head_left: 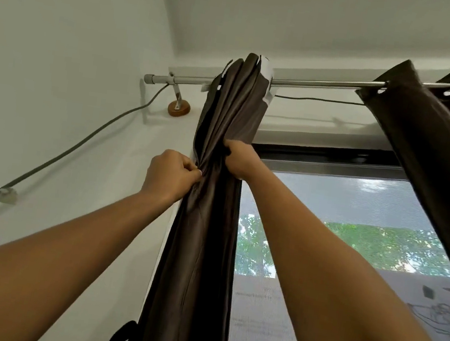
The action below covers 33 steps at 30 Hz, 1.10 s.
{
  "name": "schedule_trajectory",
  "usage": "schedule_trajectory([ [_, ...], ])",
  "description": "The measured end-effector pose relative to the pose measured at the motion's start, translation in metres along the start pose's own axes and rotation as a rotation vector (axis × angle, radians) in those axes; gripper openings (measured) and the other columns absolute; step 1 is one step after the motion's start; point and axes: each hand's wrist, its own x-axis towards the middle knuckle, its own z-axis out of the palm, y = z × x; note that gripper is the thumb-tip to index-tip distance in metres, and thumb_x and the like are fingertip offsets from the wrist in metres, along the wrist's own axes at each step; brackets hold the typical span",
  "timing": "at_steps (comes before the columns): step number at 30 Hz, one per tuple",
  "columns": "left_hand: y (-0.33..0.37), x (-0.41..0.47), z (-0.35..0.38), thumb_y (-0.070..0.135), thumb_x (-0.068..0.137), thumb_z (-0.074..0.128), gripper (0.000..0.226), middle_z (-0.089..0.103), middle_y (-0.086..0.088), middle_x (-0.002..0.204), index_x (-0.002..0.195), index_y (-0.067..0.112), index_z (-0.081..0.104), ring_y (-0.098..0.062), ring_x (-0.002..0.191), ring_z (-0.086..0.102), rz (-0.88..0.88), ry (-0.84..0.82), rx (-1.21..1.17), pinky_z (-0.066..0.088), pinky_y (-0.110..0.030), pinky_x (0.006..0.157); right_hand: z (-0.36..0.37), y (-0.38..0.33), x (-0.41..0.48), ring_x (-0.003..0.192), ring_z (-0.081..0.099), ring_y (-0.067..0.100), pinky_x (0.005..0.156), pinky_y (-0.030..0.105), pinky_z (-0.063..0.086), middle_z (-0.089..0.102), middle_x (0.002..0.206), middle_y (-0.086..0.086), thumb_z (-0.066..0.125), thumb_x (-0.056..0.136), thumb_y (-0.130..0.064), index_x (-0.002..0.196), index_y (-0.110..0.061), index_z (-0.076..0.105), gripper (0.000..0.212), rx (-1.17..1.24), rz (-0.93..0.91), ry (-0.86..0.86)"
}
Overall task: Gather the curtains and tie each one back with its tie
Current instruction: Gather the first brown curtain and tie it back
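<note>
The left brown curtain (211, 226) hangs bunched into narrow folds at the left end of the metal rod (314, 82). My left hand (169, 175) pinches the folds on the curtain's left edge, a little below the rod. My right hand (238, 159) grips the folds on its right side, slightly higher. The right brown curtain (435, 148) hangs from its eyelets at the far right, partly gathered. A dark loop (119, 337), possibly a tie, pokes out at the lower left of the left curtain.
A grey cable (55, 158) runs along the white wall up to the rod's left end. A wooden-based bracket (179, 107) holds the rod. Between the curtains is a window with a mesh screen (337, 244). A thin cord (314, 99) runs under the rod.
</note>
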Motion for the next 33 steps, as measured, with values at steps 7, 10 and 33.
schedule_trajectory([
  [7, 0.012, -0.013, 0.015, 0.02, 0.087, 0.068, 0.015, 0.074, -0.009, 0.083, 0.09, 0.008, 0.077, -0.023, 0.078, 0.068, 0.055, 0.059, -0.064, 0.052, -0.028, 0.076, 0.002, 0.0, -0.028, 0.096, 0.056, 0.038, 0.072, 0.032, 0.043, 0.058, 0.107, 0.023, 0.042, 0.094, -0.013, 0.103, 0.001, 0.057, 0.022, 0.193, 0.085, 0.13],
  [10, 0.02, -0.017, 0.02, 0.02, 0.089, 0.065, 0.017, 0.072, -0.01, 0.08, 0.088, 0.008, 0.077, -0.023, 0.077, 0.067, 0.095, 0.078, -0.062, 0.049, -0.029, 0.068, -0.004, -0.015, -0.03, 0.08, 0.057, 0.028, 0.062, 0.029, 0.044, 0.057, 0.095, 0.016, 0.042, 0.096, -0.025, 0.095, -0.003, 0.055, 0.025, 0.227, 0.1, 0.069],
  [33, 0.056, -0.002, 0.03, 0.04, 0.088, 0.067, 0.056, 0.06, -0.012, 0.114, 0.126, 0.002, 0.052, -0.027, 0.099, 0.059, -0.188, -0.399, -0.012, 0.052, -0.039, 0.087, 0.043, -0.041, -0.196, 0.081, 0.062, 0.026, 0.051, 0.024, 0.031, 0.065, 0.09, 0.01, 0.046, 0.094, -0.005, 0.094, -0.006, 0.06, 0.015, -0.213, 0.086, 0.113],
])
